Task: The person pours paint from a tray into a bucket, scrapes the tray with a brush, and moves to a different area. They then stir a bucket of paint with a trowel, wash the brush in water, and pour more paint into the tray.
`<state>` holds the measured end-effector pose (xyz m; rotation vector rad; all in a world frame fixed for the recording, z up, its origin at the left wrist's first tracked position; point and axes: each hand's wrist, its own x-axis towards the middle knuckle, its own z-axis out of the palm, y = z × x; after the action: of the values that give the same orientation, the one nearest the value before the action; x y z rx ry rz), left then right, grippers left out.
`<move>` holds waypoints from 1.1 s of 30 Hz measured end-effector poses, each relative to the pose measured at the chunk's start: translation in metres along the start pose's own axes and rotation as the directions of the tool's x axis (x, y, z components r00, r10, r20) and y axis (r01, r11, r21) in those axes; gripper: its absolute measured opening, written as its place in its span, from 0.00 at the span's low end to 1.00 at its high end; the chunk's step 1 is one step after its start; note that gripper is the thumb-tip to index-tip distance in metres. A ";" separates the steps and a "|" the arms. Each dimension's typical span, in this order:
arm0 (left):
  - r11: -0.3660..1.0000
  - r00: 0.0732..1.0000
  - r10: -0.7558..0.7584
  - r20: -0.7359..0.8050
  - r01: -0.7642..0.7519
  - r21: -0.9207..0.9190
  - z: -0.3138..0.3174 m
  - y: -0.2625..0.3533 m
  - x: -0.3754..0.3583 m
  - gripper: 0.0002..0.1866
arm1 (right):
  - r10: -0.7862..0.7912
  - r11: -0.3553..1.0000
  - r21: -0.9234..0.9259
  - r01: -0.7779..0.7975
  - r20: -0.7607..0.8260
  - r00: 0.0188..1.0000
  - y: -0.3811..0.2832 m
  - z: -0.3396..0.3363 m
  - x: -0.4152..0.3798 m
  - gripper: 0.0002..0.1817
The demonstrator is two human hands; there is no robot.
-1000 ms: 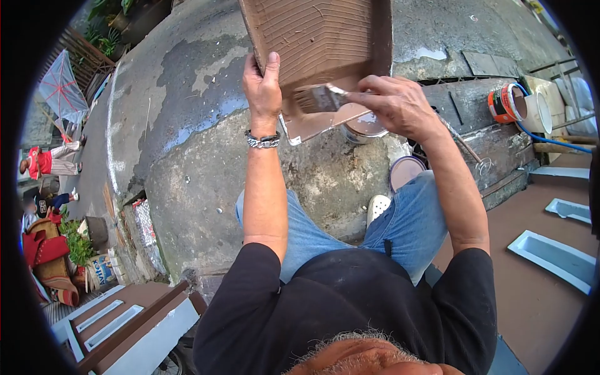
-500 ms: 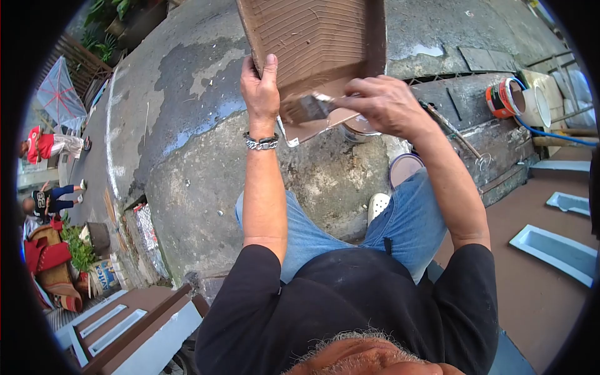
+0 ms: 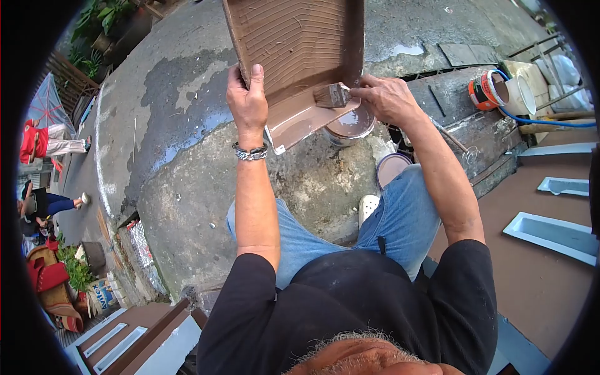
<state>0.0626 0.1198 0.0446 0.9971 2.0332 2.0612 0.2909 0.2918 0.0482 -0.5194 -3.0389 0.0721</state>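
Note:
My left hand (image 3: 249,100) grips the left edge of a brown paint tray (image 3: 300,44), thumb on top and a chain bracelet at the wrist. The tray has a ribbed slope, with wet brown paint lying in its near end. My right hand (image 3: 389,100) is closed round the handle of a paintbrush (image 3: 331,95), whose brown-coated bristles point left over the tray's near right part. Partly beneath the tray's near right corner stands a bucket of brown paint (image 3: 351,123). How far the bristles touch the tray is hard to make out.
A lid or tub with brown paint (image 3: 392,170) lies by my right knee. At the right are an orange-labelled bucket (image 3: 486,92), a white bucket (image 3: 521,95), a blue hose (image 3: 550,124) and a brown panelled surface (image 3: 531,187). Two people (image 3: 44,203) are at the far left.
The brush has moved right across the tray's near end, and its bristles now point left. Tray and left hand have shifted slightly left in view. More of the paint bucket shows.

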 end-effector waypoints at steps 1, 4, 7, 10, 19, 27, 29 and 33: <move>1.000 1.000 0.004 -0.001 -0.004 0.004 0.000 0.000 0.000 0.19 | 0.024 1.000 -0.007 -0.024 0.010 1.000 0.003 0.001 -0.001 0.16; 0.999 1.000 0.007 -0.010 -0.007 0.050 -0.002 0.005 -0.001 0.19 | 0.079 0.997 0.004 -0.079 0.027 0.997 0.009 -0.001 -0.002 0.14; 0.996 0.997 0.062 -0.052 -0.058 0.074 -0.001 0.006 0.000 0.18 | 0.107 0.992 0.064 -0.108 0.020 0.994 0.002 -0.028 -0.008 0.14; 0.988 0.994 0.090 -0.059 -0.081 0.134 -0.003 0.000 0.001 0.19 | 0.112 0.980 0.176 -0.097 -0.078 0.991 0.004 -0.047 -0.012 0.14; 0.963 0.997 0.071 0.016 -0.073 0.259 -0.006 0.015 -0.003 0.18 | 0.138 0.974 0.194 -0.119 -0.090 0.986 0.012 -0.036 -0.007 0.13; 0.958 0.985 0.161 0.060 -0.170 0.232 0.011 0.016 -0.008 0.11 | 0.111 0.991 0.076 -0.110 -0.013 0.994 0.009 0.003 0.008 0.14; 0.953 0.982 0.144 0.119 -0.170 0.249 0.015 0.023 -0.014 0.13 | 0.117 0.993 0.004 -0.118 0.011 0.993 0.011 0.006 0.008 0.12; 0.880 0.928 0.325 0.185 -0.368 0.300 0.029 0.028 -0.022 0.20 | 0.130 0.991 -0.004 -0.130 0.043 0.991 0.019 0.025 0.012 0.12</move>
<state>0.1050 0.1312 0.0591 1.6172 2.3186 1.7577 0.2841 0.3130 0.0224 -0.7252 -3.0432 0.0884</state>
